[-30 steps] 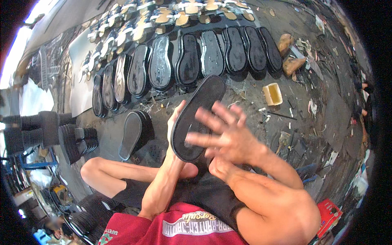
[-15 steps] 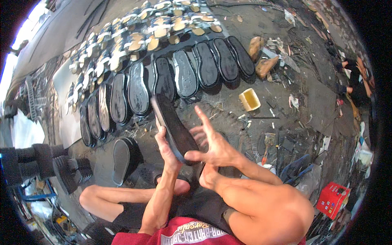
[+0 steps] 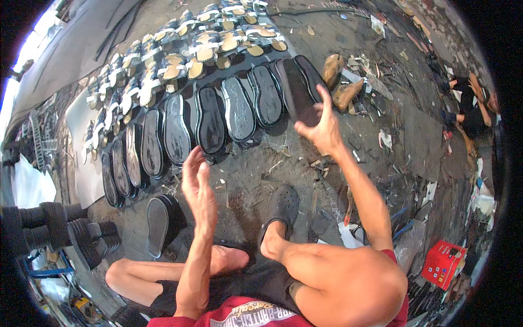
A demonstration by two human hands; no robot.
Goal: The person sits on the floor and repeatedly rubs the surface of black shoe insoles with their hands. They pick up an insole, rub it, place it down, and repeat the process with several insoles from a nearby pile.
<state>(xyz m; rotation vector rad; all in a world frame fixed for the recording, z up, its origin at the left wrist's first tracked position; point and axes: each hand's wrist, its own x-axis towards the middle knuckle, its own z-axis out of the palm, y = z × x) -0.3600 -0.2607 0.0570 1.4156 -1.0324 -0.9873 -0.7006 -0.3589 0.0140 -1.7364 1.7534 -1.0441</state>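
My right hand (image 3: 326, 131) reaches forward to the right end of a row of black shoe soles. Its thumb and fingers are around the heel end of a dark sole (image 3: 297, 90), which is slightly blurred and overlaps the row's end. My left hand (image 3: 199, 188) is raised in front of the row, fingers extended, with nothing in it. Just ahead of it lie a glossy black sole (image 3: 211, 120) and a paler, shiny one (image 3: 178, 128). A separate black sole (image 3: 159, 226) rests on the ground, left of my left forearm.
Rows of sandals (image 3: 204, 52) with tan insoles lie beyond the soles. Wooden shoe lasts (image 3: 347, 94) sit at the right end. Stacked black soles (image 3: 81, 229) stand at left, a red box (image 3: 444, 264) at lower right. Another person (image 3: 473, 103) is at far right.
The dark sole has gone from my left hand to my right, which carried it forward and right to the row's end. My left hand has let go and moved slightly left.
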